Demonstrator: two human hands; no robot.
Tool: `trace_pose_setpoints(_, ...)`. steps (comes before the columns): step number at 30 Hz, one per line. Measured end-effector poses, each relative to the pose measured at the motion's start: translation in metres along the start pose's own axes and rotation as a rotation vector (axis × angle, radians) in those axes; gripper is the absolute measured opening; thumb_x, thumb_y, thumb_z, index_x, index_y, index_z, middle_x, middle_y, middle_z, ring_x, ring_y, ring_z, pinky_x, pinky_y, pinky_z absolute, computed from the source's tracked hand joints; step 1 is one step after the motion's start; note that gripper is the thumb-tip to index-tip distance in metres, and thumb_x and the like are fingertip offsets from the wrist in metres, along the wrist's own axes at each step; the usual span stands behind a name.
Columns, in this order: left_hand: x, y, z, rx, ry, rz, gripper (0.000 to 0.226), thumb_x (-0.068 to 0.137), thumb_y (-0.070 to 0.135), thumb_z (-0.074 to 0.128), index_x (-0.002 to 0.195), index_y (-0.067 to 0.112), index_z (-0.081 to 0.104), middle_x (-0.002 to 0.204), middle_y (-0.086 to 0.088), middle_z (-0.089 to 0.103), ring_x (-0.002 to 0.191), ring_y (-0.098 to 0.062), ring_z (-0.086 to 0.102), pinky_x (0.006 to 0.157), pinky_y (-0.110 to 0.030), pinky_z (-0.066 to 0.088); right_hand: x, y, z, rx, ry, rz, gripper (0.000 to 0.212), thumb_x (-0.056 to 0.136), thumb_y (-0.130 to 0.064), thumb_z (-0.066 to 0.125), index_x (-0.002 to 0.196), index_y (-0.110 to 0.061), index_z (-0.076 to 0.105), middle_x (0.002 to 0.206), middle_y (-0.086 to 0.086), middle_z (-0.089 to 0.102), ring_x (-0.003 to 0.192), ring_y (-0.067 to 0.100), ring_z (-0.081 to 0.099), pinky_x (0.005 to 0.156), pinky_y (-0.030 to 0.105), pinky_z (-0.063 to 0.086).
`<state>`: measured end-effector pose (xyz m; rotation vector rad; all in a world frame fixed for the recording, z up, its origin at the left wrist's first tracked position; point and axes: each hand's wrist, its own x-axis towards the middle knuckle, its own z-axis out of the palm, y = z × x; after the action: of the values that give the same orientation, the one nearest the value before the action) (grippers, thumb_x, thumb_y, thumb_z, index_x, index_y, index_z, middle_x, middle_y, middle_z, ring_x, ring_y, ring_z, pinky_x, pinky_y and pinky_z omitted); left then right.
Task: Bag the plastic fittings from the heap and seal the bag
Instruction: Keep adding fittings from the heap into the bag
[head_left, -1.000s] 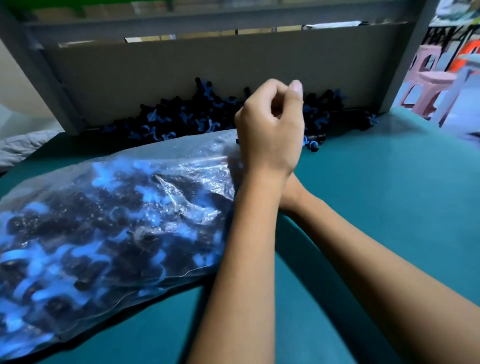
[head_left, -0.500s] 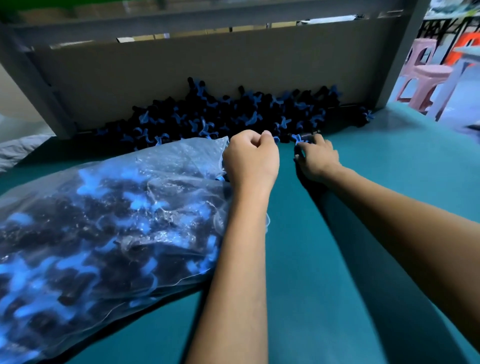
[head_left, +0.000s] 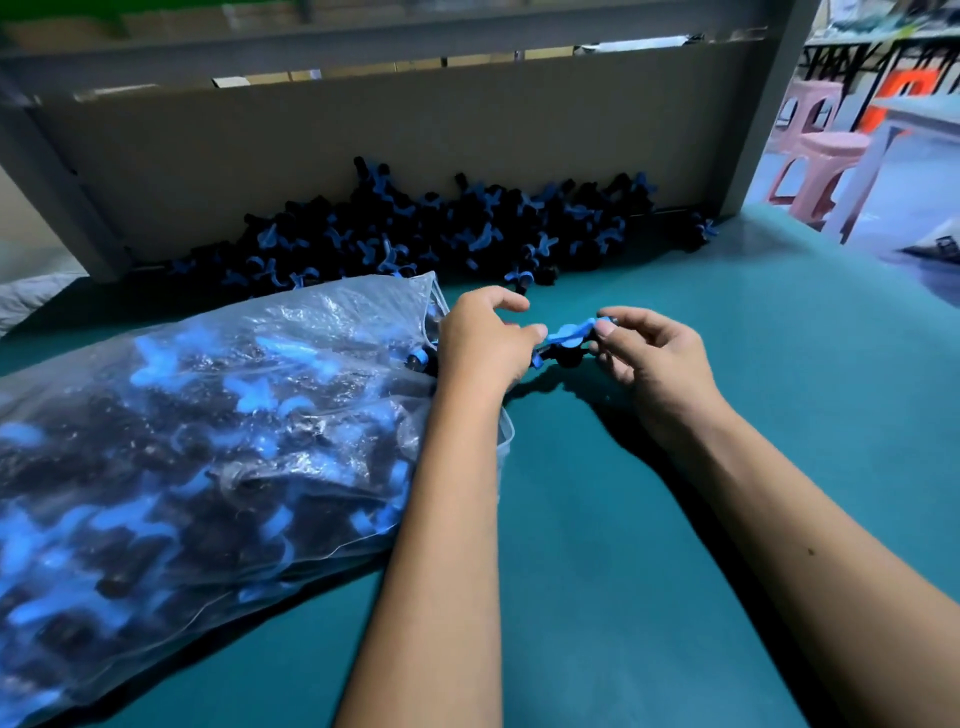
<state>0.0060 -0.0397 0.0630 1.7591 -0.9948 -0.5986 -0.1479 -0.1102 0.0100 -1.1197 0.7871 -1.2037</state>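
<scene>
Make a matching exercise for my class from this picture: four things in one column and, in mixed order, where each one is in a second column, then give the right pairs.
Things
1. heap of fittings
2. clear bag
3. single fitting
4. pink stool

Places
A. lying on the green table, left of both arms
B. pinched between the left hand and the right hand
C. off the table, at the far right
D. piled against the grey back panel

Pairs: 1-D, 2-A, 3-B, 4-C
</scene>
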Motion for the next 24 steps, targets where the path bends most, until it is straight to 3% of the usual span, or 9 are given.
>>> trace_pose_setpoints(2,-0.0016,0.0005,-0.0014,0.014,-0.031,0.040,0.017,0.085,0.015,0.082,0.101,0.020,0.076,0.089,-0.002,0.074,0.077,-0.023,0.072,0.065,-0.023,0.055,-0.0032,-0.0028,-0.0010,0.114,-0.038,0.038,0.009,0.092,-0.002,0.068,0.100,-0.005,0.068,0.080,0.004,0.074,0.071,0.010,0.070,0.068,0.016,0.055)
trace_pose_setpoints(5,-0.0009,0.0044,-0.0048,0.016,-0.054,0.066,0.011,0.084,0.015,0.083,0.093,0.020,0.079,0.085,-0.001,0.077,0.087,-0.026,0.075,0.080,-0.033,0.060,-0.0045,-0.0039,-0.0029,0.272,-0.030,0.083,0.008,0.091,0.000,0.067,0.099,-0.002,0.067,0.084,0.005,0.073,0.071,0.010,0.069,0.071,0.016,0.056)
trace_pose_setpoints(10,-0.0006,0.0049,-0.0072,0.023,-0.183,0.098,0.019,0.080,0.006,0.085,0.090,0.022,0.080,0.087,-0.002,0.078,0.090,-0.021,0.075,0.092,-0.039,0.060,0.0004,-0.0009,-0.0077,0.461,0.009,0.173,0.016,0.093,-0.004,0.065,0.108,0.002,0.066,0.095,0.010,0.072,0.074,0.009,0.070,0.075,0.015,0.056)
trace_pose_setpoints(13,-0.0012,0.0042,-0.0047,0.009,-0.137,0.151,0.016,0.079,0.004,0.086,0.085,0.018,0.079,0.073,0.001,0.074,0.070,-0.015,0.070,0.078,-0.031,0.059,0.0002,0.0011,-0.0068,0.394,-0.042,0.177,0.020,0.088,-0.010,0.072,0.106,-0.001,0.069,0.095,0.008,0.074,0.076,0.009,0.068,0.076,0.016,0.056)
trace_pose_setpoints(16,-0.0004,0.0051,-0.0039,-0.008,-0.110,0.179,0.012,0.079,0.010,0.088,0.087,0.016,0.080,0.071,0.003,0.072,0.069,-0.012,0.067,0.068,-0.025,0.051,-0.0023,0.0008,-0.0045,0.291,-0.116,0.139,0.023,0.080,-0.020,0.078,0.099,-0.008,0.073,0.095,0.007,0.075,0.078,0.013,0.069,0.073,0.019,0.055)
trace_pose_setpoints(21,0.0019,0.0036,-0.0060,0.007,-0.125,0.179,0.012,0.081,0.009,0.085,0.090,0.015,0.079,0.080,0.000,0.074,0.071,-0.013,0.065,0.070,-0.028,0.052,-0.0071,0.0003,-0.0003,0.198,-0.201,0.068,0.014,0.077,-0.029,0.083,0.082,-0.016,0.078,0.097,0.012,0.076,0.080,0.022,0.073,0.087,0.043,0.051)
trace_pose_setpoints(24,0.0014,0.0037,-0.0098,-0.011,-0.201,0.151,0.021,0.075,0.008,0.089,0.090,0.018,0.079,0.086,0.000,0.078,0.080,-0.014,0.072,0.084,-0.036,0.060,-0.0071,0.0031,0.0006,0.188,-0.186,0.060,0.013,0.080,-0.028,0.080,0.078,-0.016,0.077,0.097,0.014,0.075,0.077,0.022,0.072,0.091,0.047,0.053)
